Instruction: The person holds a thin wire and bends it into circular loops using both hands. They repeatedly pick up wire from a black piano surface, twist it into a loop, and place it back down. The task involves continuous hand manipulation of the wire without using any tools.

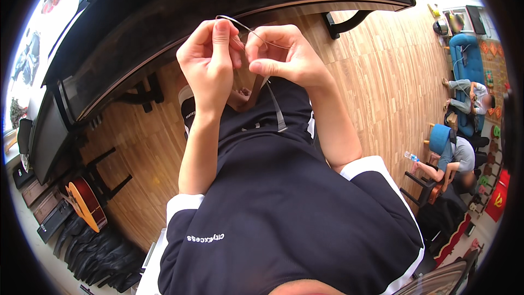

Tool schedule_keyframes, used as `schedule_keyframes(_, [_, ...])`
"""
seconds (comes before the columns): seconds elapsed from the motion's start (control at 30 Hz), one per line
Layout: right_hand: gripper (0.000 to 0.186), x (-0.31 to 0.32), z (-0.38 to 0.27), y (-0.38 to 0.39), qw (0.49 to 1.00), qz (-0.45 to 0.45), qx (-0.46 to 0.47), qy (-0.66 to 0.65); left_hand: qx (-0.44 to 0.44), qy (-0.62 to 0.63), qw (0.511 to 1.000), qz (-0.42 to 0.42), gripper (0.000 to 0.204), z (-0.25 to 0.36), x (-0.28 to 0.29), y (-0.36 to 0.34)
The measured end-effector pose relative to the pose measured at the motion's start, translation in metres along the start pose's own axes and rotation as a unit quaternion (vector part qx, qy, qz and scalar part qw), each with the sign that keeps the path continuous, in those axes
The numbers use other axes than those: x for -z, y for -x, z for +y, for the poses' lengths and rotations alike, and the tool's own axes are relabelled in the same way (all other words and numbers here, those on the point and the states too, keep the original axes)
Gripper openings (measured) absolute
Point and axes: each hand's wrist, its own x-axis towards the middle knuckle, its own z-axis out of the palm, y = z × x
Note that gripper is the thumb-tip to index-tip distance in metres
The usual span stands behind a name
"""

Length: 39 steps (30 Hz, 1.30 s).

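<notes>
My left hand point(213, 54) and my right hand point(281, 57) are raised close together in front of me, fingers bent in pinches. A thin pale cord or wire point(233, 21) arches over the left fingertips and runs into the right fingers; both hands appear to grip it, though the fingertips partly hide where. Below the right hand, a flat grey strip point(278, 112) hangs down to my dark clothing at the waist. Whether it joins the thin cord is unclear.
A long glossy black piece of furniture point(136, 19) spans the front. An acoustic guitar point(83, 205) and black cases stand at lower left. On the right, one person point(479, 98) sits on a blue sofa point(464, 54), another point(461, 155) sits nearer. Wooden floor point(360, 87) surrounds me.
</notes>
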Motion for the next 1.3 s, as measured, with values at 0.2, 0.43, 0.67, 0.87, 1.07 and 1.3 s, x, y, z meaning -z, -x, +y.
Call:
schedule_keyframes(0.2, [0.035, 0.0, -0.005, 0.005, 0.997, 0.062, -0.04, -0.012, -0.178, -0.185, 0.965, 0.045, 0.012, -0.006, -0.003, 0.002])
schedule_keyframes(0.43, [0.057, 0.006, -0.002, 0.013, 0.985, 0.15, -0.054, 0.067, -0.461, -0.387, 0.797, 0.049, 0.005, -0.024, 0.009, -0.011])
schedule_keyframes(0.67, [0.047, -0.014, -0.015, 0.019, 0.893, 0.276, 0.009, 0.356, -0.432, -0.461, 0.772, -0.072, 0.016, -0.05, 0.027, -0.023])
schedule_keyframes(0.87, [0.032, -0.003, -0.01, 0.021, 0.878, 0.292, 0.118, 0.361, -0.257, -0.431, 0.859, -0.096, 0.018, -0.045, 0.037, -0.012])
schedule_keyframes(1.07, [0.022, 0.02, -0.022, 0.027, 0.83, 0.301, 0.21, 0.421, -0.077, -0.327, 0.939, -0.066, 0.029, -0.026, 0.044, -0.007])
schedule_keyframes(1.3, [0.029, 0.029, -0.005, 0.043, 0.851, 0.192, 0.068, 0.483, -0.014, -0.196, 0.98, -0.025, 0.035, -0.017, 0.05, -0.006])
